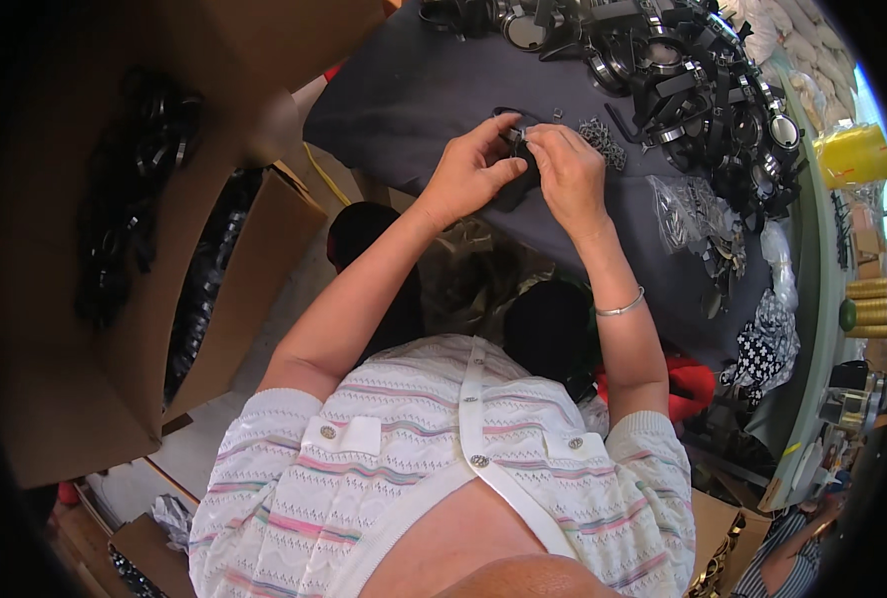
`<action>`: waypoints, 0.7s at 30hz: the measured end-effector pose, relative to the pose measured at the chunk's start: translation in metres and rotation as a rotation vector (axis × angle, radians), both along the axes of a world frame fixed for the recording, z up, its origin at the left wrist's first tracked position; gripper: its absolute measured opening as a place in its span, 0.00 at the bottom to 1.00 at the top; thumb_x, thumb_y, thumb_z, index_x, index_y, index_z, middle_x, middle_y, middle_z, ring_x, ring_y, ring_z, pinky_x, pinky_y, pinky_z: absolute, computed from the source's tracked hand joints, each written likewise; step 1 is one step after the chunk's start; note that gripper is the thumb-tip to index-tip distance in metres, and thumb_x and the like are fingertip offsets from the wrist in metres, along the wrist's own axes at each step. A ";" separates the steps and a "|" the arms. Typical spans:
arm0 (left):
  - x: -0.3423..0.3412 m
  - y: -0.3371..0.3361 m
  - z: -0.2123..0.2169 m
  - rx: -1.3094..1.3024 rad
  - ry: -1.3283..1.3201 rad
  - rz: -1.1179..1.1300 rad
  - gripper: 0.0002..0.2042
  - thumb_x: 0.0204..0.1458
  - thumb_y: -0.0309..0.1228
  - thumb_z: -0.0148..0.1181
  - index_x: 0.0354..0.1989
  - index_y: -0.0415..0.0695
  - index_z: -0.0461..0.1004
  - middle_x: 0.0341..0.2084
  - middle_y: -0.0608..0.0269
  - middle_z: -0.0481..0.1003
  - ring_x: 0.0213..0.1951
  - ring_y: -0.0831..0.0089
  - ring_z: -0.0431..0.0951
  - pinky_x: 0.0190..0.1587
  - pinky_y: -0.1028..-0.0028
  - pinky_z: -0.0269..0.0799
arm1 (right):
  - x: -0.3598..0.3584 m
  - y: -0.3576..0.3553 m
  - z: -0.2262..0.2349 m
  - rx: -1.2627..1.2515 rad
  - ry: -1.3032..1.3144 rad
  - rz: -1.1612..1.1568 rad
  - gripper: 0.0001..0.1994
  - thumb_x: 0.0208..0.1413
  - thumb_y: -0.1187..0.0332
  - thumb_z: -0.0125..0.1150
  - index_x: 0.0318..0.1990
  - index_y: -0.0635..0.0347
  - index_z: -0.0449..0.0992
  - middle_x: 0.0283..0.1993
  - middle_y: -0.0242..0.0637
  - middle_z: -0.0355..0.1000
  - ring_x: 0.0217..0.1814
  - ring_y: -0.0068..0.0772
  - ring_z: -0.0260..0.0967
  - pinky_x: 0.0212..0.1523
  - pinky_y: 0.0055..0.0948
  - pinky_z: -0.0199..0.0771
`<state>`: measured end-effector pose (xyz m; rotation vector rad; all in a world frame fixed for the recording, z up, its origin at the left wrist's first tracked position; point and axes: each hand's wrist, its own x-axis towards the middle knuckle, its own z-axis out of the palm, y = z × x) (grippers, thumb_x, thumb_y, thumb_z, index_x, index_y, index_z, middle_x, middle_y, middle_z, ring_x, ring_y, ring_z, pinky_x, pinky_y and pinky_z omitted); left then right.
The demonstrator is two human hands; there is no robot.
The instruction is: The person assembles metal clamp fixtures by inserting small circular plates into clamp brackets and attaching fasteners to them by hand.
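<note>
My left hand (475, 171) and my right hand (568, 174) meet over the near edge of the dark-covered table. Between their fingertips is a black strap (510, 191) with a small silver metal part at its upper end. The left thumb and index finger pinch the strap from one side; the right fingers close on the metal part, partly hiding it. Just right of my right hand is a small heap of grey metal pieces (603, 145). Beyond it spreads a large tangle of black straps with round silver buckles (663, 55).
A clear plastic bag (685, 211) and flat dark metal pieces (718, 264) lie right on the table. Cardboard boxes (264, 269) with black strap goods stand left. A yellow roll (850, 157) is far right; a person's arm (792, 548) shows at lower right.
</note>
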<state>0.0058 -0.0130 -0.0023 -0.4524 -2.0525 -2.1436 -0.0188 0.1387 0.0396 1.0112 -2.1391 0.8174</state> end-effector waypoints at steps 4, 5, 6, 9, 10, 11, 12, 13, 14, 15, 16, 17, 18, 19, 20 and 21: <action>0.003 0.005 0.005 -0.015 -0.029 0.051 0.19 0.50 0.24 0.53 0.52 0.41 0.65 0.25 0.67 0.70 0.21 0.85 0.67 0.21 0.83 0.63 | 0.002 -0.004 -0.010 -0.082 0.025 -0.023 0.05 0.43 0.80 0.58 0.29 0.61 0.71 0.31 0.37 0.72 0.32 0.40 0.72 0.30 0.32 0.73; 0.001 0.005 0.002 -0.006 -0.018 0.083 0.16 0.51 0.24 0.52 0.50 0.40 0.66 0.22 0.68 0.69 0.19 0.86 0.66 0.20 0.83 0.62 | 0.002 -0.005 -0.010 -0.062 0.059 -0.023 0.05 0.43 0.80 0.58 0.29 0.61 0.71 0.31 0.37 0.72 0.32 0.39 0.72 0.29 0.31 0.73; 0.000 0.006 0.002 0.003 -0.006 0.111 0.14 0.51 0.24 0.51 0.48 0.40 0.67 0.20 0.69 0.69 0.18 0.86 0.65 0.18 0.83 0.61 | 0.002 -0.006 -0.011 -0.043 0.093 -0.026 0.06 0.43 0.81 0.58 0.29 0.61 0.71 0.31 0.37 0.72 0.32 0.39 0.73 0.29 0.30 0.74; -0.001 0.009 0.003 -0.036 -0.038 0.187 0.12 0.52 0.25 0.51 0.45 0.39 0.68 0.16 0.72 0.67 0.14 0.87 0.63 0.16 0.83 0.58 | -0.001 -0.004 -0.014 -0.075 0.116 0.028 0.06 0.42 0.81 0.59 0.29 0.61 0.72 0.30 0.37 0.72 0.32 0.38 0.73 0.29 0.29 0.75; -0.001 0.011 0.003 -0.035 -0.036 0.184 0.12 0.52 0.25 0.51 0.45 0.39 0.68 0.16 0.72 0.67 0.14 0.87 0.63 0.16 0.83 0.58 | -0.001 -0.004 -0.016 -0.074 0.118 0.026 0.06 0.42 0.81 0.59 0.29 0.61 0.72 0.30 0.37 0.72 0.32 0.38 0.73 0.29 0.29 0.75; -0.001 0.012 0.003 -0.019 -0.013 0.207 0.11 0.52 0.25 0.51 0.44 0.39 0.69 0.15 0.72 0.67 0.14 0.87 0.62 0.16 0.83 0.58 | -0.001 -0.003 -0.017 -0.081 0.135 0.026 0.06 0.42 0.81 0.59 0.29 0.62 0.72 0.30 0.38 0.73 0.32 0.39 0.73 0.29 0.29 0.75; -0.001 0.012 0.003 -0.003 0.009 0.231 0.10 0.52 0.25 0.51 0.43 0.39 0.69 0.15 0.72 0.67 0.14 0.87 0.62 0.16 0.83 0.57 | -0.001 -0.004 -0.019 -0.090 0.150 0.027 0.06 0.41 0.81 0.59 0.29 0.62 0.72 0.31 0.38 0.73 0.32 0.39 0.73 0.29 0.30 0.75; -0.001 0.012 0.003 -0.003 0.009 0.231 0.10 0.52 0.25 0.51 0.43 0.39 0.69 0.15 0.72 0.67 0.14 0.87 0.62 0.16 0.83 0.57 | -0.001 -0.004 -0.018 -0.089 0.150 0.027 0.06 0.41 0.81 0.59 0.29 0.62 0.72 0.31 0.38 0.73 0.32 0.39 0.73 0.29 0.30 0.75; -0.001 0.012 0.004 0.006 -0.008 0.213 0.10 0.52 0.25 0.51 0.42 0.39 0.70 0.15 0.72 0.67 0.14 0.87 0.62 0.16 0.83 0.57 | -0.001 -0.005 -0.017 -0.093 0.135 0.015 0.06 0.42 0.81 0.59 0.29 0.62 0.72 0.31 0.38 0.73 0.31 0.39 0.73 0.29 0.30 0.75; -0.001 0.012 0.004 0.014 -0.029 0.194 0.09 0.52 0.25 0.51 0.41 0.39 0.70 0.15 0.72 0.67 0.14 0.87 0.62 0.16 0.83 0.57 | 0.000 -0.006 -0.018 -0.097 0.116 0.003 0.06 0.42 0.81 0.59 0.29 0.62 0.72 0.31 0.39 0.73 0.31 0.39 0.73 0.29 0.30 0.75; 0.000 0.011 0.005 0.013 -0.032 0.193 0.09 0.52 0.25 0.51 0.41 0.39 0.70 0.15 0.72 0.67 0.14 0.87 0.62 0.16 0.83 0.57 | 0.000 -0.006 -0.018 -0.097 0.112 0.002 0.06 0.42 0.81 0.59 0.29 0.62 0.72 0.31 0.39 0.73 0.31 0.39 0.73 0.29 0.30 0.75; 0.000 0.011 0.005 0.011 -0.043 0.186 0.09 0.52 0.25 0.51 0.41 0.39 0.70 0.15 0.72 0.68 0.14 0.87 0.62 0.16 0.83 0.57 | -0.001 -0.005 -0.018 -0.115 0.090 0.013 0.06 0.43 0.81 0.59 0.29 0.62 0.71 0.31 0.39 0.73 0.31 0.40 0.73 0.28 0.29 0.75; -0.001 0.012 0.006 0.010 -0.052 0.177 0.08 0.52 0.25 0.51 0.40 0.39 0.70 0.16 0.72 0.68 0.14 0.87 0.62 0.16 0.83 0.57 | -0.001 -0.004 -0.018 -0.132 0.071 0.023 0.05 0.44 0.80 0.59 0.29 0.62 0.71 0.31 0.39 0.73 0.31 0.40 0.73 0.28 0.29 0.75; -0.001 0.012 0.005 0.009 -0.052 0.173 0.08 0.52 0.25 0.51 0.40 0.39 0.70 0.16 0.72 0.68 0.14 0.87 0.62 0.16 0.83 0.57 | -0.001 -0.004 -0.018 -0.133 0.071 0.019 0.05 0.44 0.80 0.59 0.29 0.62 0.71 0.31 0.39 0.73 0.31 0.40 0.73 0.28 0.29 0.75; -0.001 0.013 0.004 -0.006 -0.043 0.193 0.08 0.52 0.25 0.51 0.40 0.39 0.71 0.16 0.72 0.68 0.14 0.87 0.62 0.16 0.83 0.57 | 0.001 -0.004 -0.019 -0.143 0.047 0.022 0.05 0.44 0.79 0.60 0.29 0.63 0.71 0.31 0.39 0.73 0.31 0.40 0.73 0.29 0.29 0.75; -0.001 0.014 0.004 -0.022 -0.034 0.216 0.07 0.52 0.24 0.51 0.39 0.40 0.71 0.16 0.72 0.68 0.14 0.87 0.62 0.16 0.83 0.57 | 0.001 -0.004 -0.019 -0.153 0.023 0.027 0.05 0.45 0.79 0.60 0.30 0.63 0.72 0.31 0.39 0.73 0.31 0.40 0.73 0.30 0.29 0.75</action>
